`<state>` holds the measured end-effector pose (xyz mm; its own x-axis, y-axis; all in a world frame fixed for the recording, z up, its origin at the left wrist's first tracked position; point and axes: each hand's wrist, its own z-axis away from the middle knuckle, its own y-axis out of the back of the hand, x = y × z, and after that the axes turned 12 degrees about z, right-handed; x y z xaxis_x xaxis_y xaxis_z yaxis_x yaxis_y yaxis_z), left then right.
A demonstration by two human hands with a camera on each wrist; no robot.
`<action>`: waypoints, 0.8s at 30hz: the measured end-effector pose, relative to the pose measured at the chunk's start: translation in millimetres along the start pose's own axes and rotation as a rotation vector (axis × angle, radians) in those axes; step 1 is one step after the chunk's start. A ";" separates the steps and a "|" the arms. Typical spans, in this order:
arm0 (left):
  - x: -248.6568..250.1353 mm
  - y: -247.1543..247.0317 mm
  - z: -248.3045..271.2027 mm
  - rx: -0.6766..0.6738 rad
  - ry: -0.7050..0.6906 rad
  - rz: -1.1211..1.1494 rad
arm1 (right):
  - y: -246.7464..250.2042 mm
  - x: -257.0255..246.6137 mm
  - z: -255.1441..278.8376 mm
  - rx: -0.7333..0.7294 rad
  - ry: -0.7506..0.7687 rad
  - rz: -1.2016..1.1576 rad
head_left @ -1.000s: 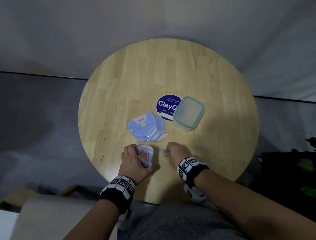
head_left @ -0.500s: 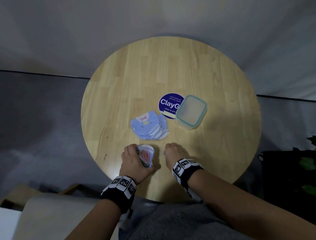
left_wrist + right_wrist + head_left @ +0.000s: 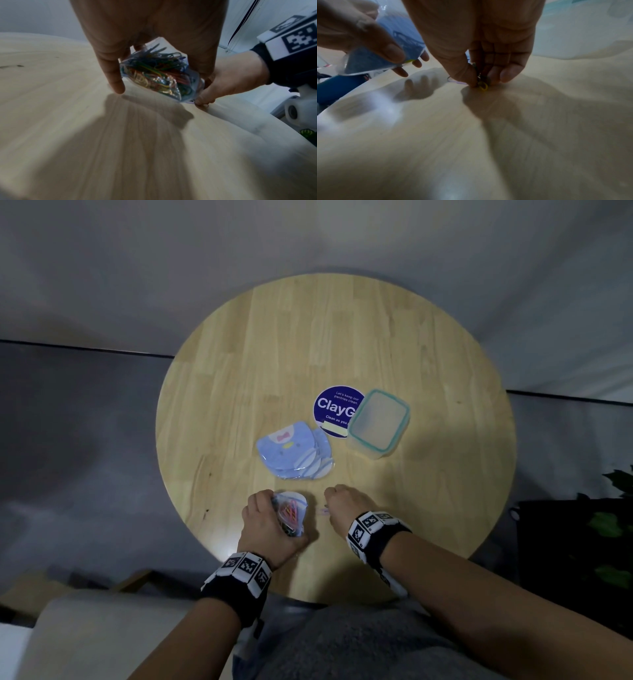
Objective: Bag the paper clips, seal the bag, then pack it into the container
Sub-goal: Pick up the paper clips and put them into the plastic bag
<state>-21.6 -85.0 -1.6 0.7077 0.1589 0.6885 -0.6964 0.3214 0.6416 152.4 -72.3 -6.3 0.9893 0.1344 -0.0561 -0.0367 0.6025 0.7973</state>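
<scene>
Right hand (image 3: 481, 56) pinches a few loose paper clips (image 3: 482, 83) off the worktop (image 3: 428, 491), near edge. Left hand (image 3: 270, 525) grips the bag (image 3: 291, 513), already heavy with clips, mouth not sealed. Beyond: spare bags (image 3: 296, 455), then the container (image 3: 378, 422), lid on. Still bagging. Next, probably: lift pinch to bag mouth, drop in, collect the pink straggler (image 3: 457, 81).

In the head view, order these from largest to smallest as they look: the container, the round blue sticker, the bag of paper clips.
1. container
2. round blue sticker, partly hidden by the container
3. bag of paper clips, partly hidden by the left hand, so unsure
</scene>
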 end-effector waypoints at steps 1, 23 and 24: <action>0.1 -0.3 -0.5 -0.003 0.003 0.001 | -0.2 0.5 1.1 0.015 0.024 0.013; 12.0 -11.8 -16.7 -0.031 -0.078 -0.020 | 47.9 41.1 18.6 -0.026 -0.163 -0.735; 16.0 -15.3 -18.6 -0.035 -0.120 -0.040 | 58.1 44.9 18.7 -0.079 -0.151 -0.739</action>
<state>2.6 -70.0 -6.7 0.7137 0.0328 0.6997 -0.6621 0.3578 0.6585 197.3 -46.0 48.8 0.7684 -0.4322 -0.4719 0.6394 0.5490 0.5383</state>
